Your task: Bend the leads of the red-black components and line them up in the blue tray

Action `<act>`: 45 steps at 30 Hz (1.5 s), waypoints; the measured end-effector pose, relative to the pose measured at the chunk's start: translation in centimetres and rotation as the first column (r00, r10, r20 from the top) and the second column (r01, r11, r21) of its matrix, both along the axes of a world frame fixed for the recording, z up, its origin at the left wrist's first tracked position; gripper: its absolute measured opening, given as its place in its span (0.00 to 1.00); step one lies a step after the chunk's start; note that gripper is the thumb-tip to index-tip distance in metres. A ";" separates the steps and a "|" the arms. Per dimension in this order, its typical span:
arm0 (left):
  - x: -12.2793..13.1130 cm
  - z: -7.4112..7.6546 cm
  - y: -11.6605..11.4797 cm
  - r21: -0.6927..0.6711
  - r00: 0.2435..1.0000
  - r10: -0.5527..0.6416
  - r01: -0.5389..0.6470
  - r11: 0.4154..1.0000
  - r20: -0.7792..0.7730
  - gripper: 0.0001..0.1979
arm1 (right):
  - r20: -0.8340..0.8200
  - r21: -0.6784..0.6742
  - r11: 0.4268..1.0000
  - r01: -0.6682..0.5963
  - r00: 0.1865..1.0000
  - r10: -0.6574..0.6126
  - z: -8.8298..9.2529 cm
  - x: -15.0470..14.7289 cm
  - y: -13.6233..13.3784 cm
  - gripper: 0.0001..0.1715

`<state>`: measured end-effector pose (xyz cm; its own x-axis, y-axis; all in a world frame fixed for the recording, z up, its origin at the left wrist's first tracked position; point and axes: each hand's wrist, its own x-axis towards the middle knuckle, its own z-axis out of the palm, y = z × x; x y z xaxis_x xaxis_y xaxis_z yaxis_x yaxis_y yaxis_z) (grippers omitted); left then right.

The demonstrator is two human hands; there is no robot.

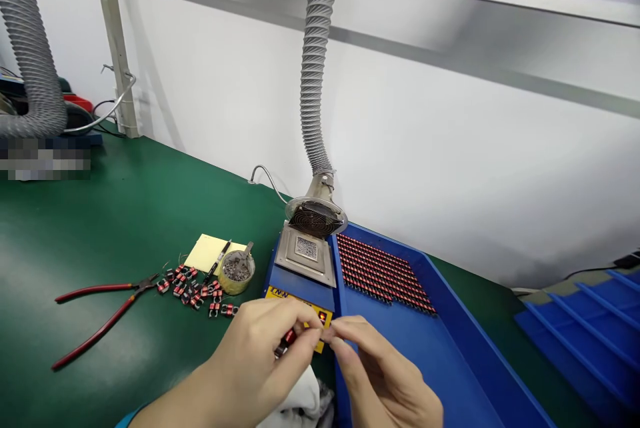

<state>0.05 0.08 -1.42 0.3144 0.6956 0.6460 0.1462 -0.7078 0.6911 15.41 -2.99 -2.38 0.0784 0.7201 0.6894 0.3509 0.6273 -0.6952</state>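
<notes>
My left hand (260, 355) is closed in a pinch on a small red and black coil part (286, 341), held just in front of the blue solder pot (300, 281). My right hand (380, 375) is also pinched, its fingertips meeting the left hand's at the part. Several similar red coil parts (193, 288) lie loose on the green mat to the left. Rows of the same parts (383, 271) fill the far end of a blue tray (450, 348) under my right hand.
Red-handled pliers (100, 311) lie on the green mat at left. A small round tin (237, 271) and a yellow pad (207, 253) sit beside the solder pot. A grey fume hose (315, 81) hangs over the pot. Blue bins (590, 328) stand at right.
</notes>
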 end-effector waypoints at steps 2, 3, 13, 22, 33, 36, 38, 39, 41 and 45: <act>-0.2 0.4 -0.1 -0.155 0.998 -0.053 0.057 0.986 0.030 0.07 | 0.057 0.075 0.997 -0.018 0.998 0.014 0.0 0.1 0.2 0.19; -0.3 0.6 -0.1 -0.214 0.997 -0.069 0.076 0.974 0.038 0.07 | 0.071 0.101 0.994 -0.038 0.997 0.031 0.0 0.1 0.3 0.21; 0.4 -0.2 0.0 0.343 0.993 0.084 -0.051 0.938 -0.081 0.10 | -0.369 -0.326 0.906 -0.271 0.918 0.142 -0.1 -1.1 -0.1 0.19; -0.3 0.5 -0.3 -0.221 0.997 -0.071 0.071 0.973 0.010 0.07 | 0.016 0.096 0.995 -0.043 0.999 0.041 -0.3 -0.5 0.3 0.21; 0.1 0.5 -0.2 -0.059 0.998 -0.051 0.054 0.997 0.039 0.08 | -0.269 -0.115 0.973 -0.199 0.949 0.162 0.0 -0.3 0.3 0.05; -0.2 0.7 -0.3 -0.254 0.994 -0.095 0.106 0.961 0.057 0.07 | -0.076 0.049 0.994 -0.099 0.992 0.103 -0.2 -0.2 0.3 0.17; -0.1 0.4 -0.3 -0.208 0.996 -0.084 0.090 0.974 0.034 0.07 | 0.013 0.127 0.991 -0.044 0.999 0.043 -0.2 -0.3 0.3 0.18; 0.0 0.2 -0.2 -0.117 0.998 -0.062 0.063 0.991 0.011 0.07 | 0.037 0.113 0.993 -0.016 0.999 0.012 -0.2 -0.4 0.3 0.15; 0.2 -0.1 0.0 0.153 0.998 0.026 -0.017 0.988 -0.052 0.08 | -0.005 -0.050 0.999 -0.019 1.000 0.018 -0.1 -0.6 0.3 0.08; 0.4 -0.2 0.1 0.307 0.994 0.087 -0.065 0.950 -0.059 0.09 | -0.406 -0.288 0.902 -0.323 0.894 0.191 0.2 -0.6 0.4 0.23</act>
